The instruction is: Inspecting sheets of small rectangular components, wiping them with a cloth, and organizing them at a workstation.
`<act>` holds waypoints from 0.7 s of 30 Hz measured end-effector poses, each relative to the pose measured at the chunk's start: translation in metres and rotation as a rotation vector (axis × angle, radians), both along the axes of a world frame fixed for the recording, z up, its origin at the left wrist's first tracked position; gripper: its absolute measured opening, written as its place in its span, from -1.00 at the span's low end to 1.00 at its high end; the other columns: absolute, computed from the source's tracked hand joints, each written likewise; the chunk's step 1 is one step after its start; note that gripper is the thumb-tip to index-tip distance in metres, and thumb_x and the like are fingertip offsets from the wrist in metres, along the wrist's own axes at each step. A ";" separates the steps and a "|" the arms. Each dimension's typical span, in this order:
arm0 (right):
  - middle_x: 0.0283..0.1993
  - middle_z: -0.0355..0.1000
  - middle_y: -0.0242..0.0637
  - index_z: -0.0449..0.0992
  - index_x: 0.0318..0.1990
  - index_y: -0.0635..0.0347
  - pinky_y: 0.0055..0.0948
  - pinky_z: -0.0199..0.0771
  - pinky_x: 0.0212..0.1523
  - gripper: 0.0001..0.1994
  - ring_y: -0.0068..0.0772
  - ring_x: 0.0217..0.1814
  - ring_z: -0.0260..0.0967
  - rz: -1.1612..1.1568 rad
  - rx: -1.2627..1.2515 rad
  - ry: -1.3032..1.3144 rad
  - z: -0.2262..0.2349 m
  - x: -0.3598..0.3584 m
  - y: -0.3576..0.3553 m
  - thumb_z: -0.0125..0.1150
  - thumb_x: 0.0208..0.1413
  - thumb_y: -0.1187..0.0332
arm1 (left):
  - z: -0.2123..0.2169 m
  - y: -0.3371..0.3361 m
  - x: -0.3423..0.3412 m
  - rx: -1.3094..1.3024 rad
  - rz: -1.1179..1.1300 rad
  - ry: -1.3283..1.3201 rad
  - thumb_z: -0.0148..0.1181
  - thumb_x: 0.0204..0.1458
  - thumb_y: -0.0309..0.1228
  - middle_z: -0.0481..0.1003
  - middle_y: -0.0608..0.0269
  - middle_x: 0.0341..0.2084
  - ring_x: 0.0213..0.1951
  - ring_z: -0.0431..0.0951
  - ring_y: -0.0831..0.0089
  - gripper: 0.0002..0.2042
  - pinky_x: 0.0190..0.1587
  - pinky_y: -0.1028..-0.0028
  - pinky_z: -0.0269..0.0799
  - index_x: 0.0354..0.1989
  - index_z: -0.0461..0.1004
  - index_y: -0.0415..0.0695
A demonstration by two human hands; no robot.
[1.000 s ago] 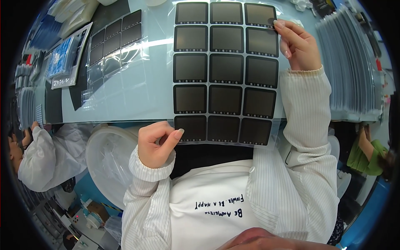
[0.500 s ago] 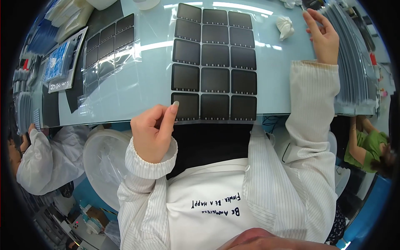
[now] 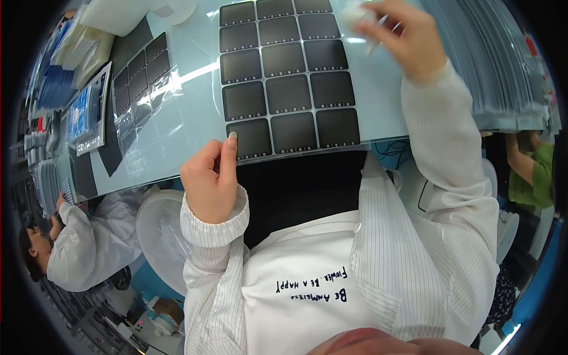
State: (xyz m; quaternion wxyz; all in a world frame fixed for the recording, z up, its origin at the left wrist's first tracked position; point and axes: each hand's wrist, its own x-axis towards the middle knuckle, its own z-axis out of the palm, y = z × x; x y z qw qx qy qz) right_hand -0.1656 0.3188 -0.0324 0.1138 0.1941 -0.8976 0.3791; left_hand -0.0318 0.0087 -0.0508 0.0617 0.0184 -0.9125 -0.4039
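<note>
Tabletop: left hand pinching sheet, right hand gripping probable wad.

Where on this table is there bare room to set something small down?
Two patches of table look bare: between the big panelled sheet and the smaller sheet leftward; and between the big sheet and the pile of clear sheets, just nearer than the right hand. Crowded: the far left, around the blue packs, and the right side.
</note>
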 end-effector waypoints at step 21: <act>-0.40 0.36 -0.26 0.49 -0.28 0.26 -0.45 0.40 -0.48 -0.73 -0.35 -0.45 0.40 0.306 0.094 0.125 -0.019 0.073 -0.057 0.33 -0.15 0.35 | 0.002 0.003 -0.003 -0.129 0.025 0.021 0.14 0.08 -0.35 0.19 0.27 -0.87 -0.76 0.08 0.59 -0.64 -0.67 0.52 0.00 -0.70 0.34 -0.30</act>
